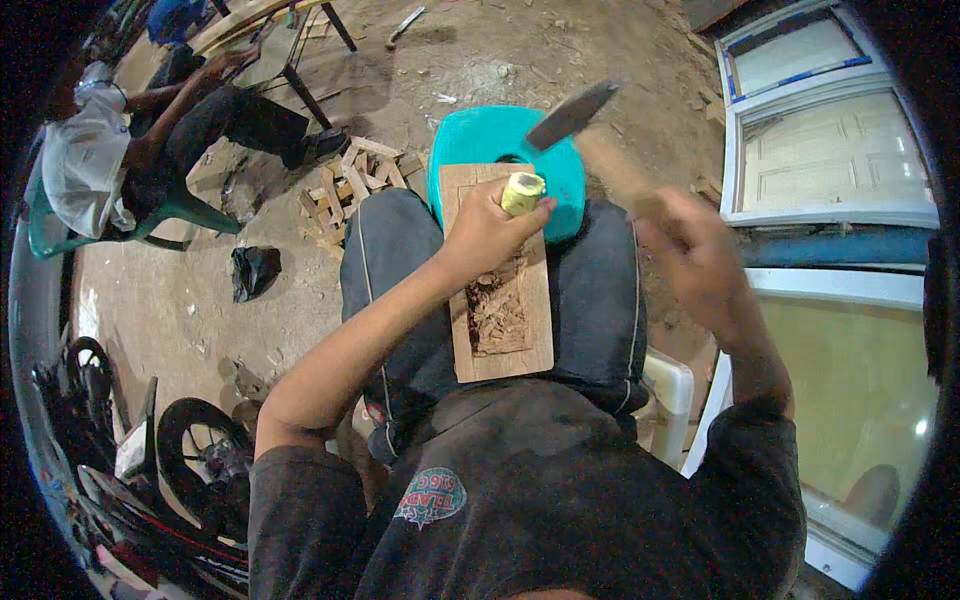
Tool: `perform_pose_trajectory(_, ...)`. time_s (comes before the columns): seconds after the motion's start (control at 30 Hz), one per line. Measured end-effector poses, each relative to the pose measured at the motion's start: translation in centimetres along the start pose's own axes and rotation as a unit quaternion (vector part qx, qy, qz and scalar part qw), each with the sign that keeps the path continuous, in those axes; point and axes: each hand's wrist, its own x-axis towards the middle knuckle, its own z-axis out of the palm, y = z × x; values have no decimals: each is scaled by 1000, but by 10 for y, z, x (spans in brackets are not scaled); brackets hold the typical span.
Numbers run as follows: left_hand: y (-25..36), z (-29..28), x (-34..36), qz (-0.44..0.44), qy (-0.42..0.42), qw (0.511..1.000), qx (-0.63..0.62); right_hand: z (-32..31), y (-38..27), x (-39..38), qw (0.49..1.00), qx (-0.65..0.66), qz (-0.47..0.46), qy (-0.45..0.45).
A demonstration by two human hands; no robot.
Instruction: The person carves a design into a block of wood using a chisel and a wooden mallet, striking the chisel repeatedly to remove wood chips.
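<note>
A wooden board lies lengthwise across my lap, its far end over a teal plastic stool. A rectangular recess is cut into it, filled with wood chips. My left hand is wrapped round the yellow handle of a chisel, held upright over the board; its blade is hidden by the hand. My right hand, smeared by motion, grips the wooden handle of a hammer. The hammer's dark metal head is above the stool, just beyond the chisel's top and apart from it.
White-framed glazed panels lean at the right. Wood offcuts are heaped on the floor beyond my left knee, near a black plastic bag. Another person sits on a green chair at far left. A motorcycle stands lower left.
</note>
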Motion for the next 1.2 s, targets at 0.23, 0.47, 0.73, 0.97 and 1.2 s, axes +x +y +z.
perform_pose_trajectory(0.23,-1,-3,5,-29,-14,999,-11,0,28,4,970,87,-220,52)
perform_pose_trajectory(0.47,1,-2,-1,-6,5,1000,-7,-18,2,-6,950,304,33,61)
perform_pose_trajectory(0.73,3,-1,-1,6,8,1000,15,11,6,5,979,136,103,113)
perform_pose_trajectory(0.97,-2,-1,3,-50,-16,998,-34,13,27,2,933,293,-165,128)
perform_pose_trajectory(1.2,-7,-5,0,-29,-19,999,-11,-24,-25,3,973,192,37,123)
